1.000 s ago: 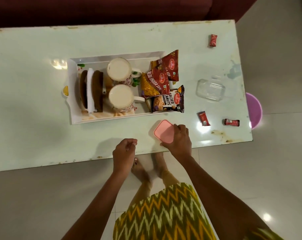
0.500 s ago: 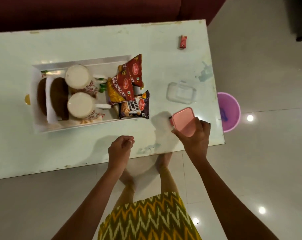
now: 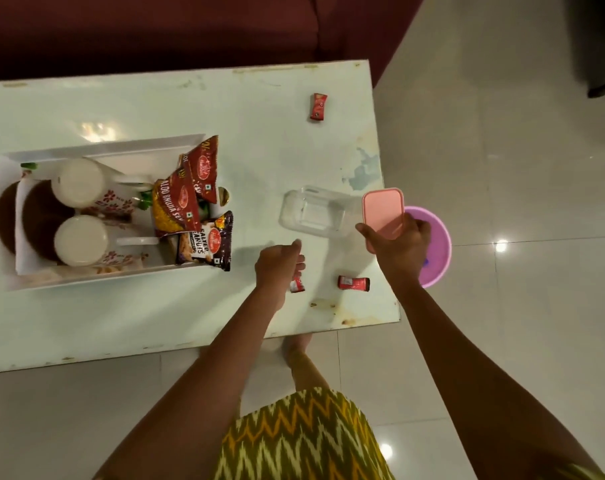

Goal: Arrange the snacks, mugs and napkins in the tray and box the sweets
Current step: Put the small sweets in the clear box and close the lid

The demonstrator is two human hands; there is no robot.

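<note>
My right hand holds the pink lid at the table's right edge, just right of the clear plastic box, which stands open with nothing visible inside. My left hand hovers with curled fingers over a red sweet that is half hidden beneath it; whether it grips the sweet cannot be told. A second sweet lies near the front right corner, and a third sweet lies far back. The white tray at the left holds two mugs, napkins and snack packets.
The pale table ends just right of the box. A purple bowl sits on the tiled floor beside that edge, partly behind my right hand. A dark red sofa runs along the table's far side.
My right hand carried the pink lid from the front edge up and right, beside the clear box. My left hand came forward from the table's front edge over a sweet. My view shifted right.
</note>
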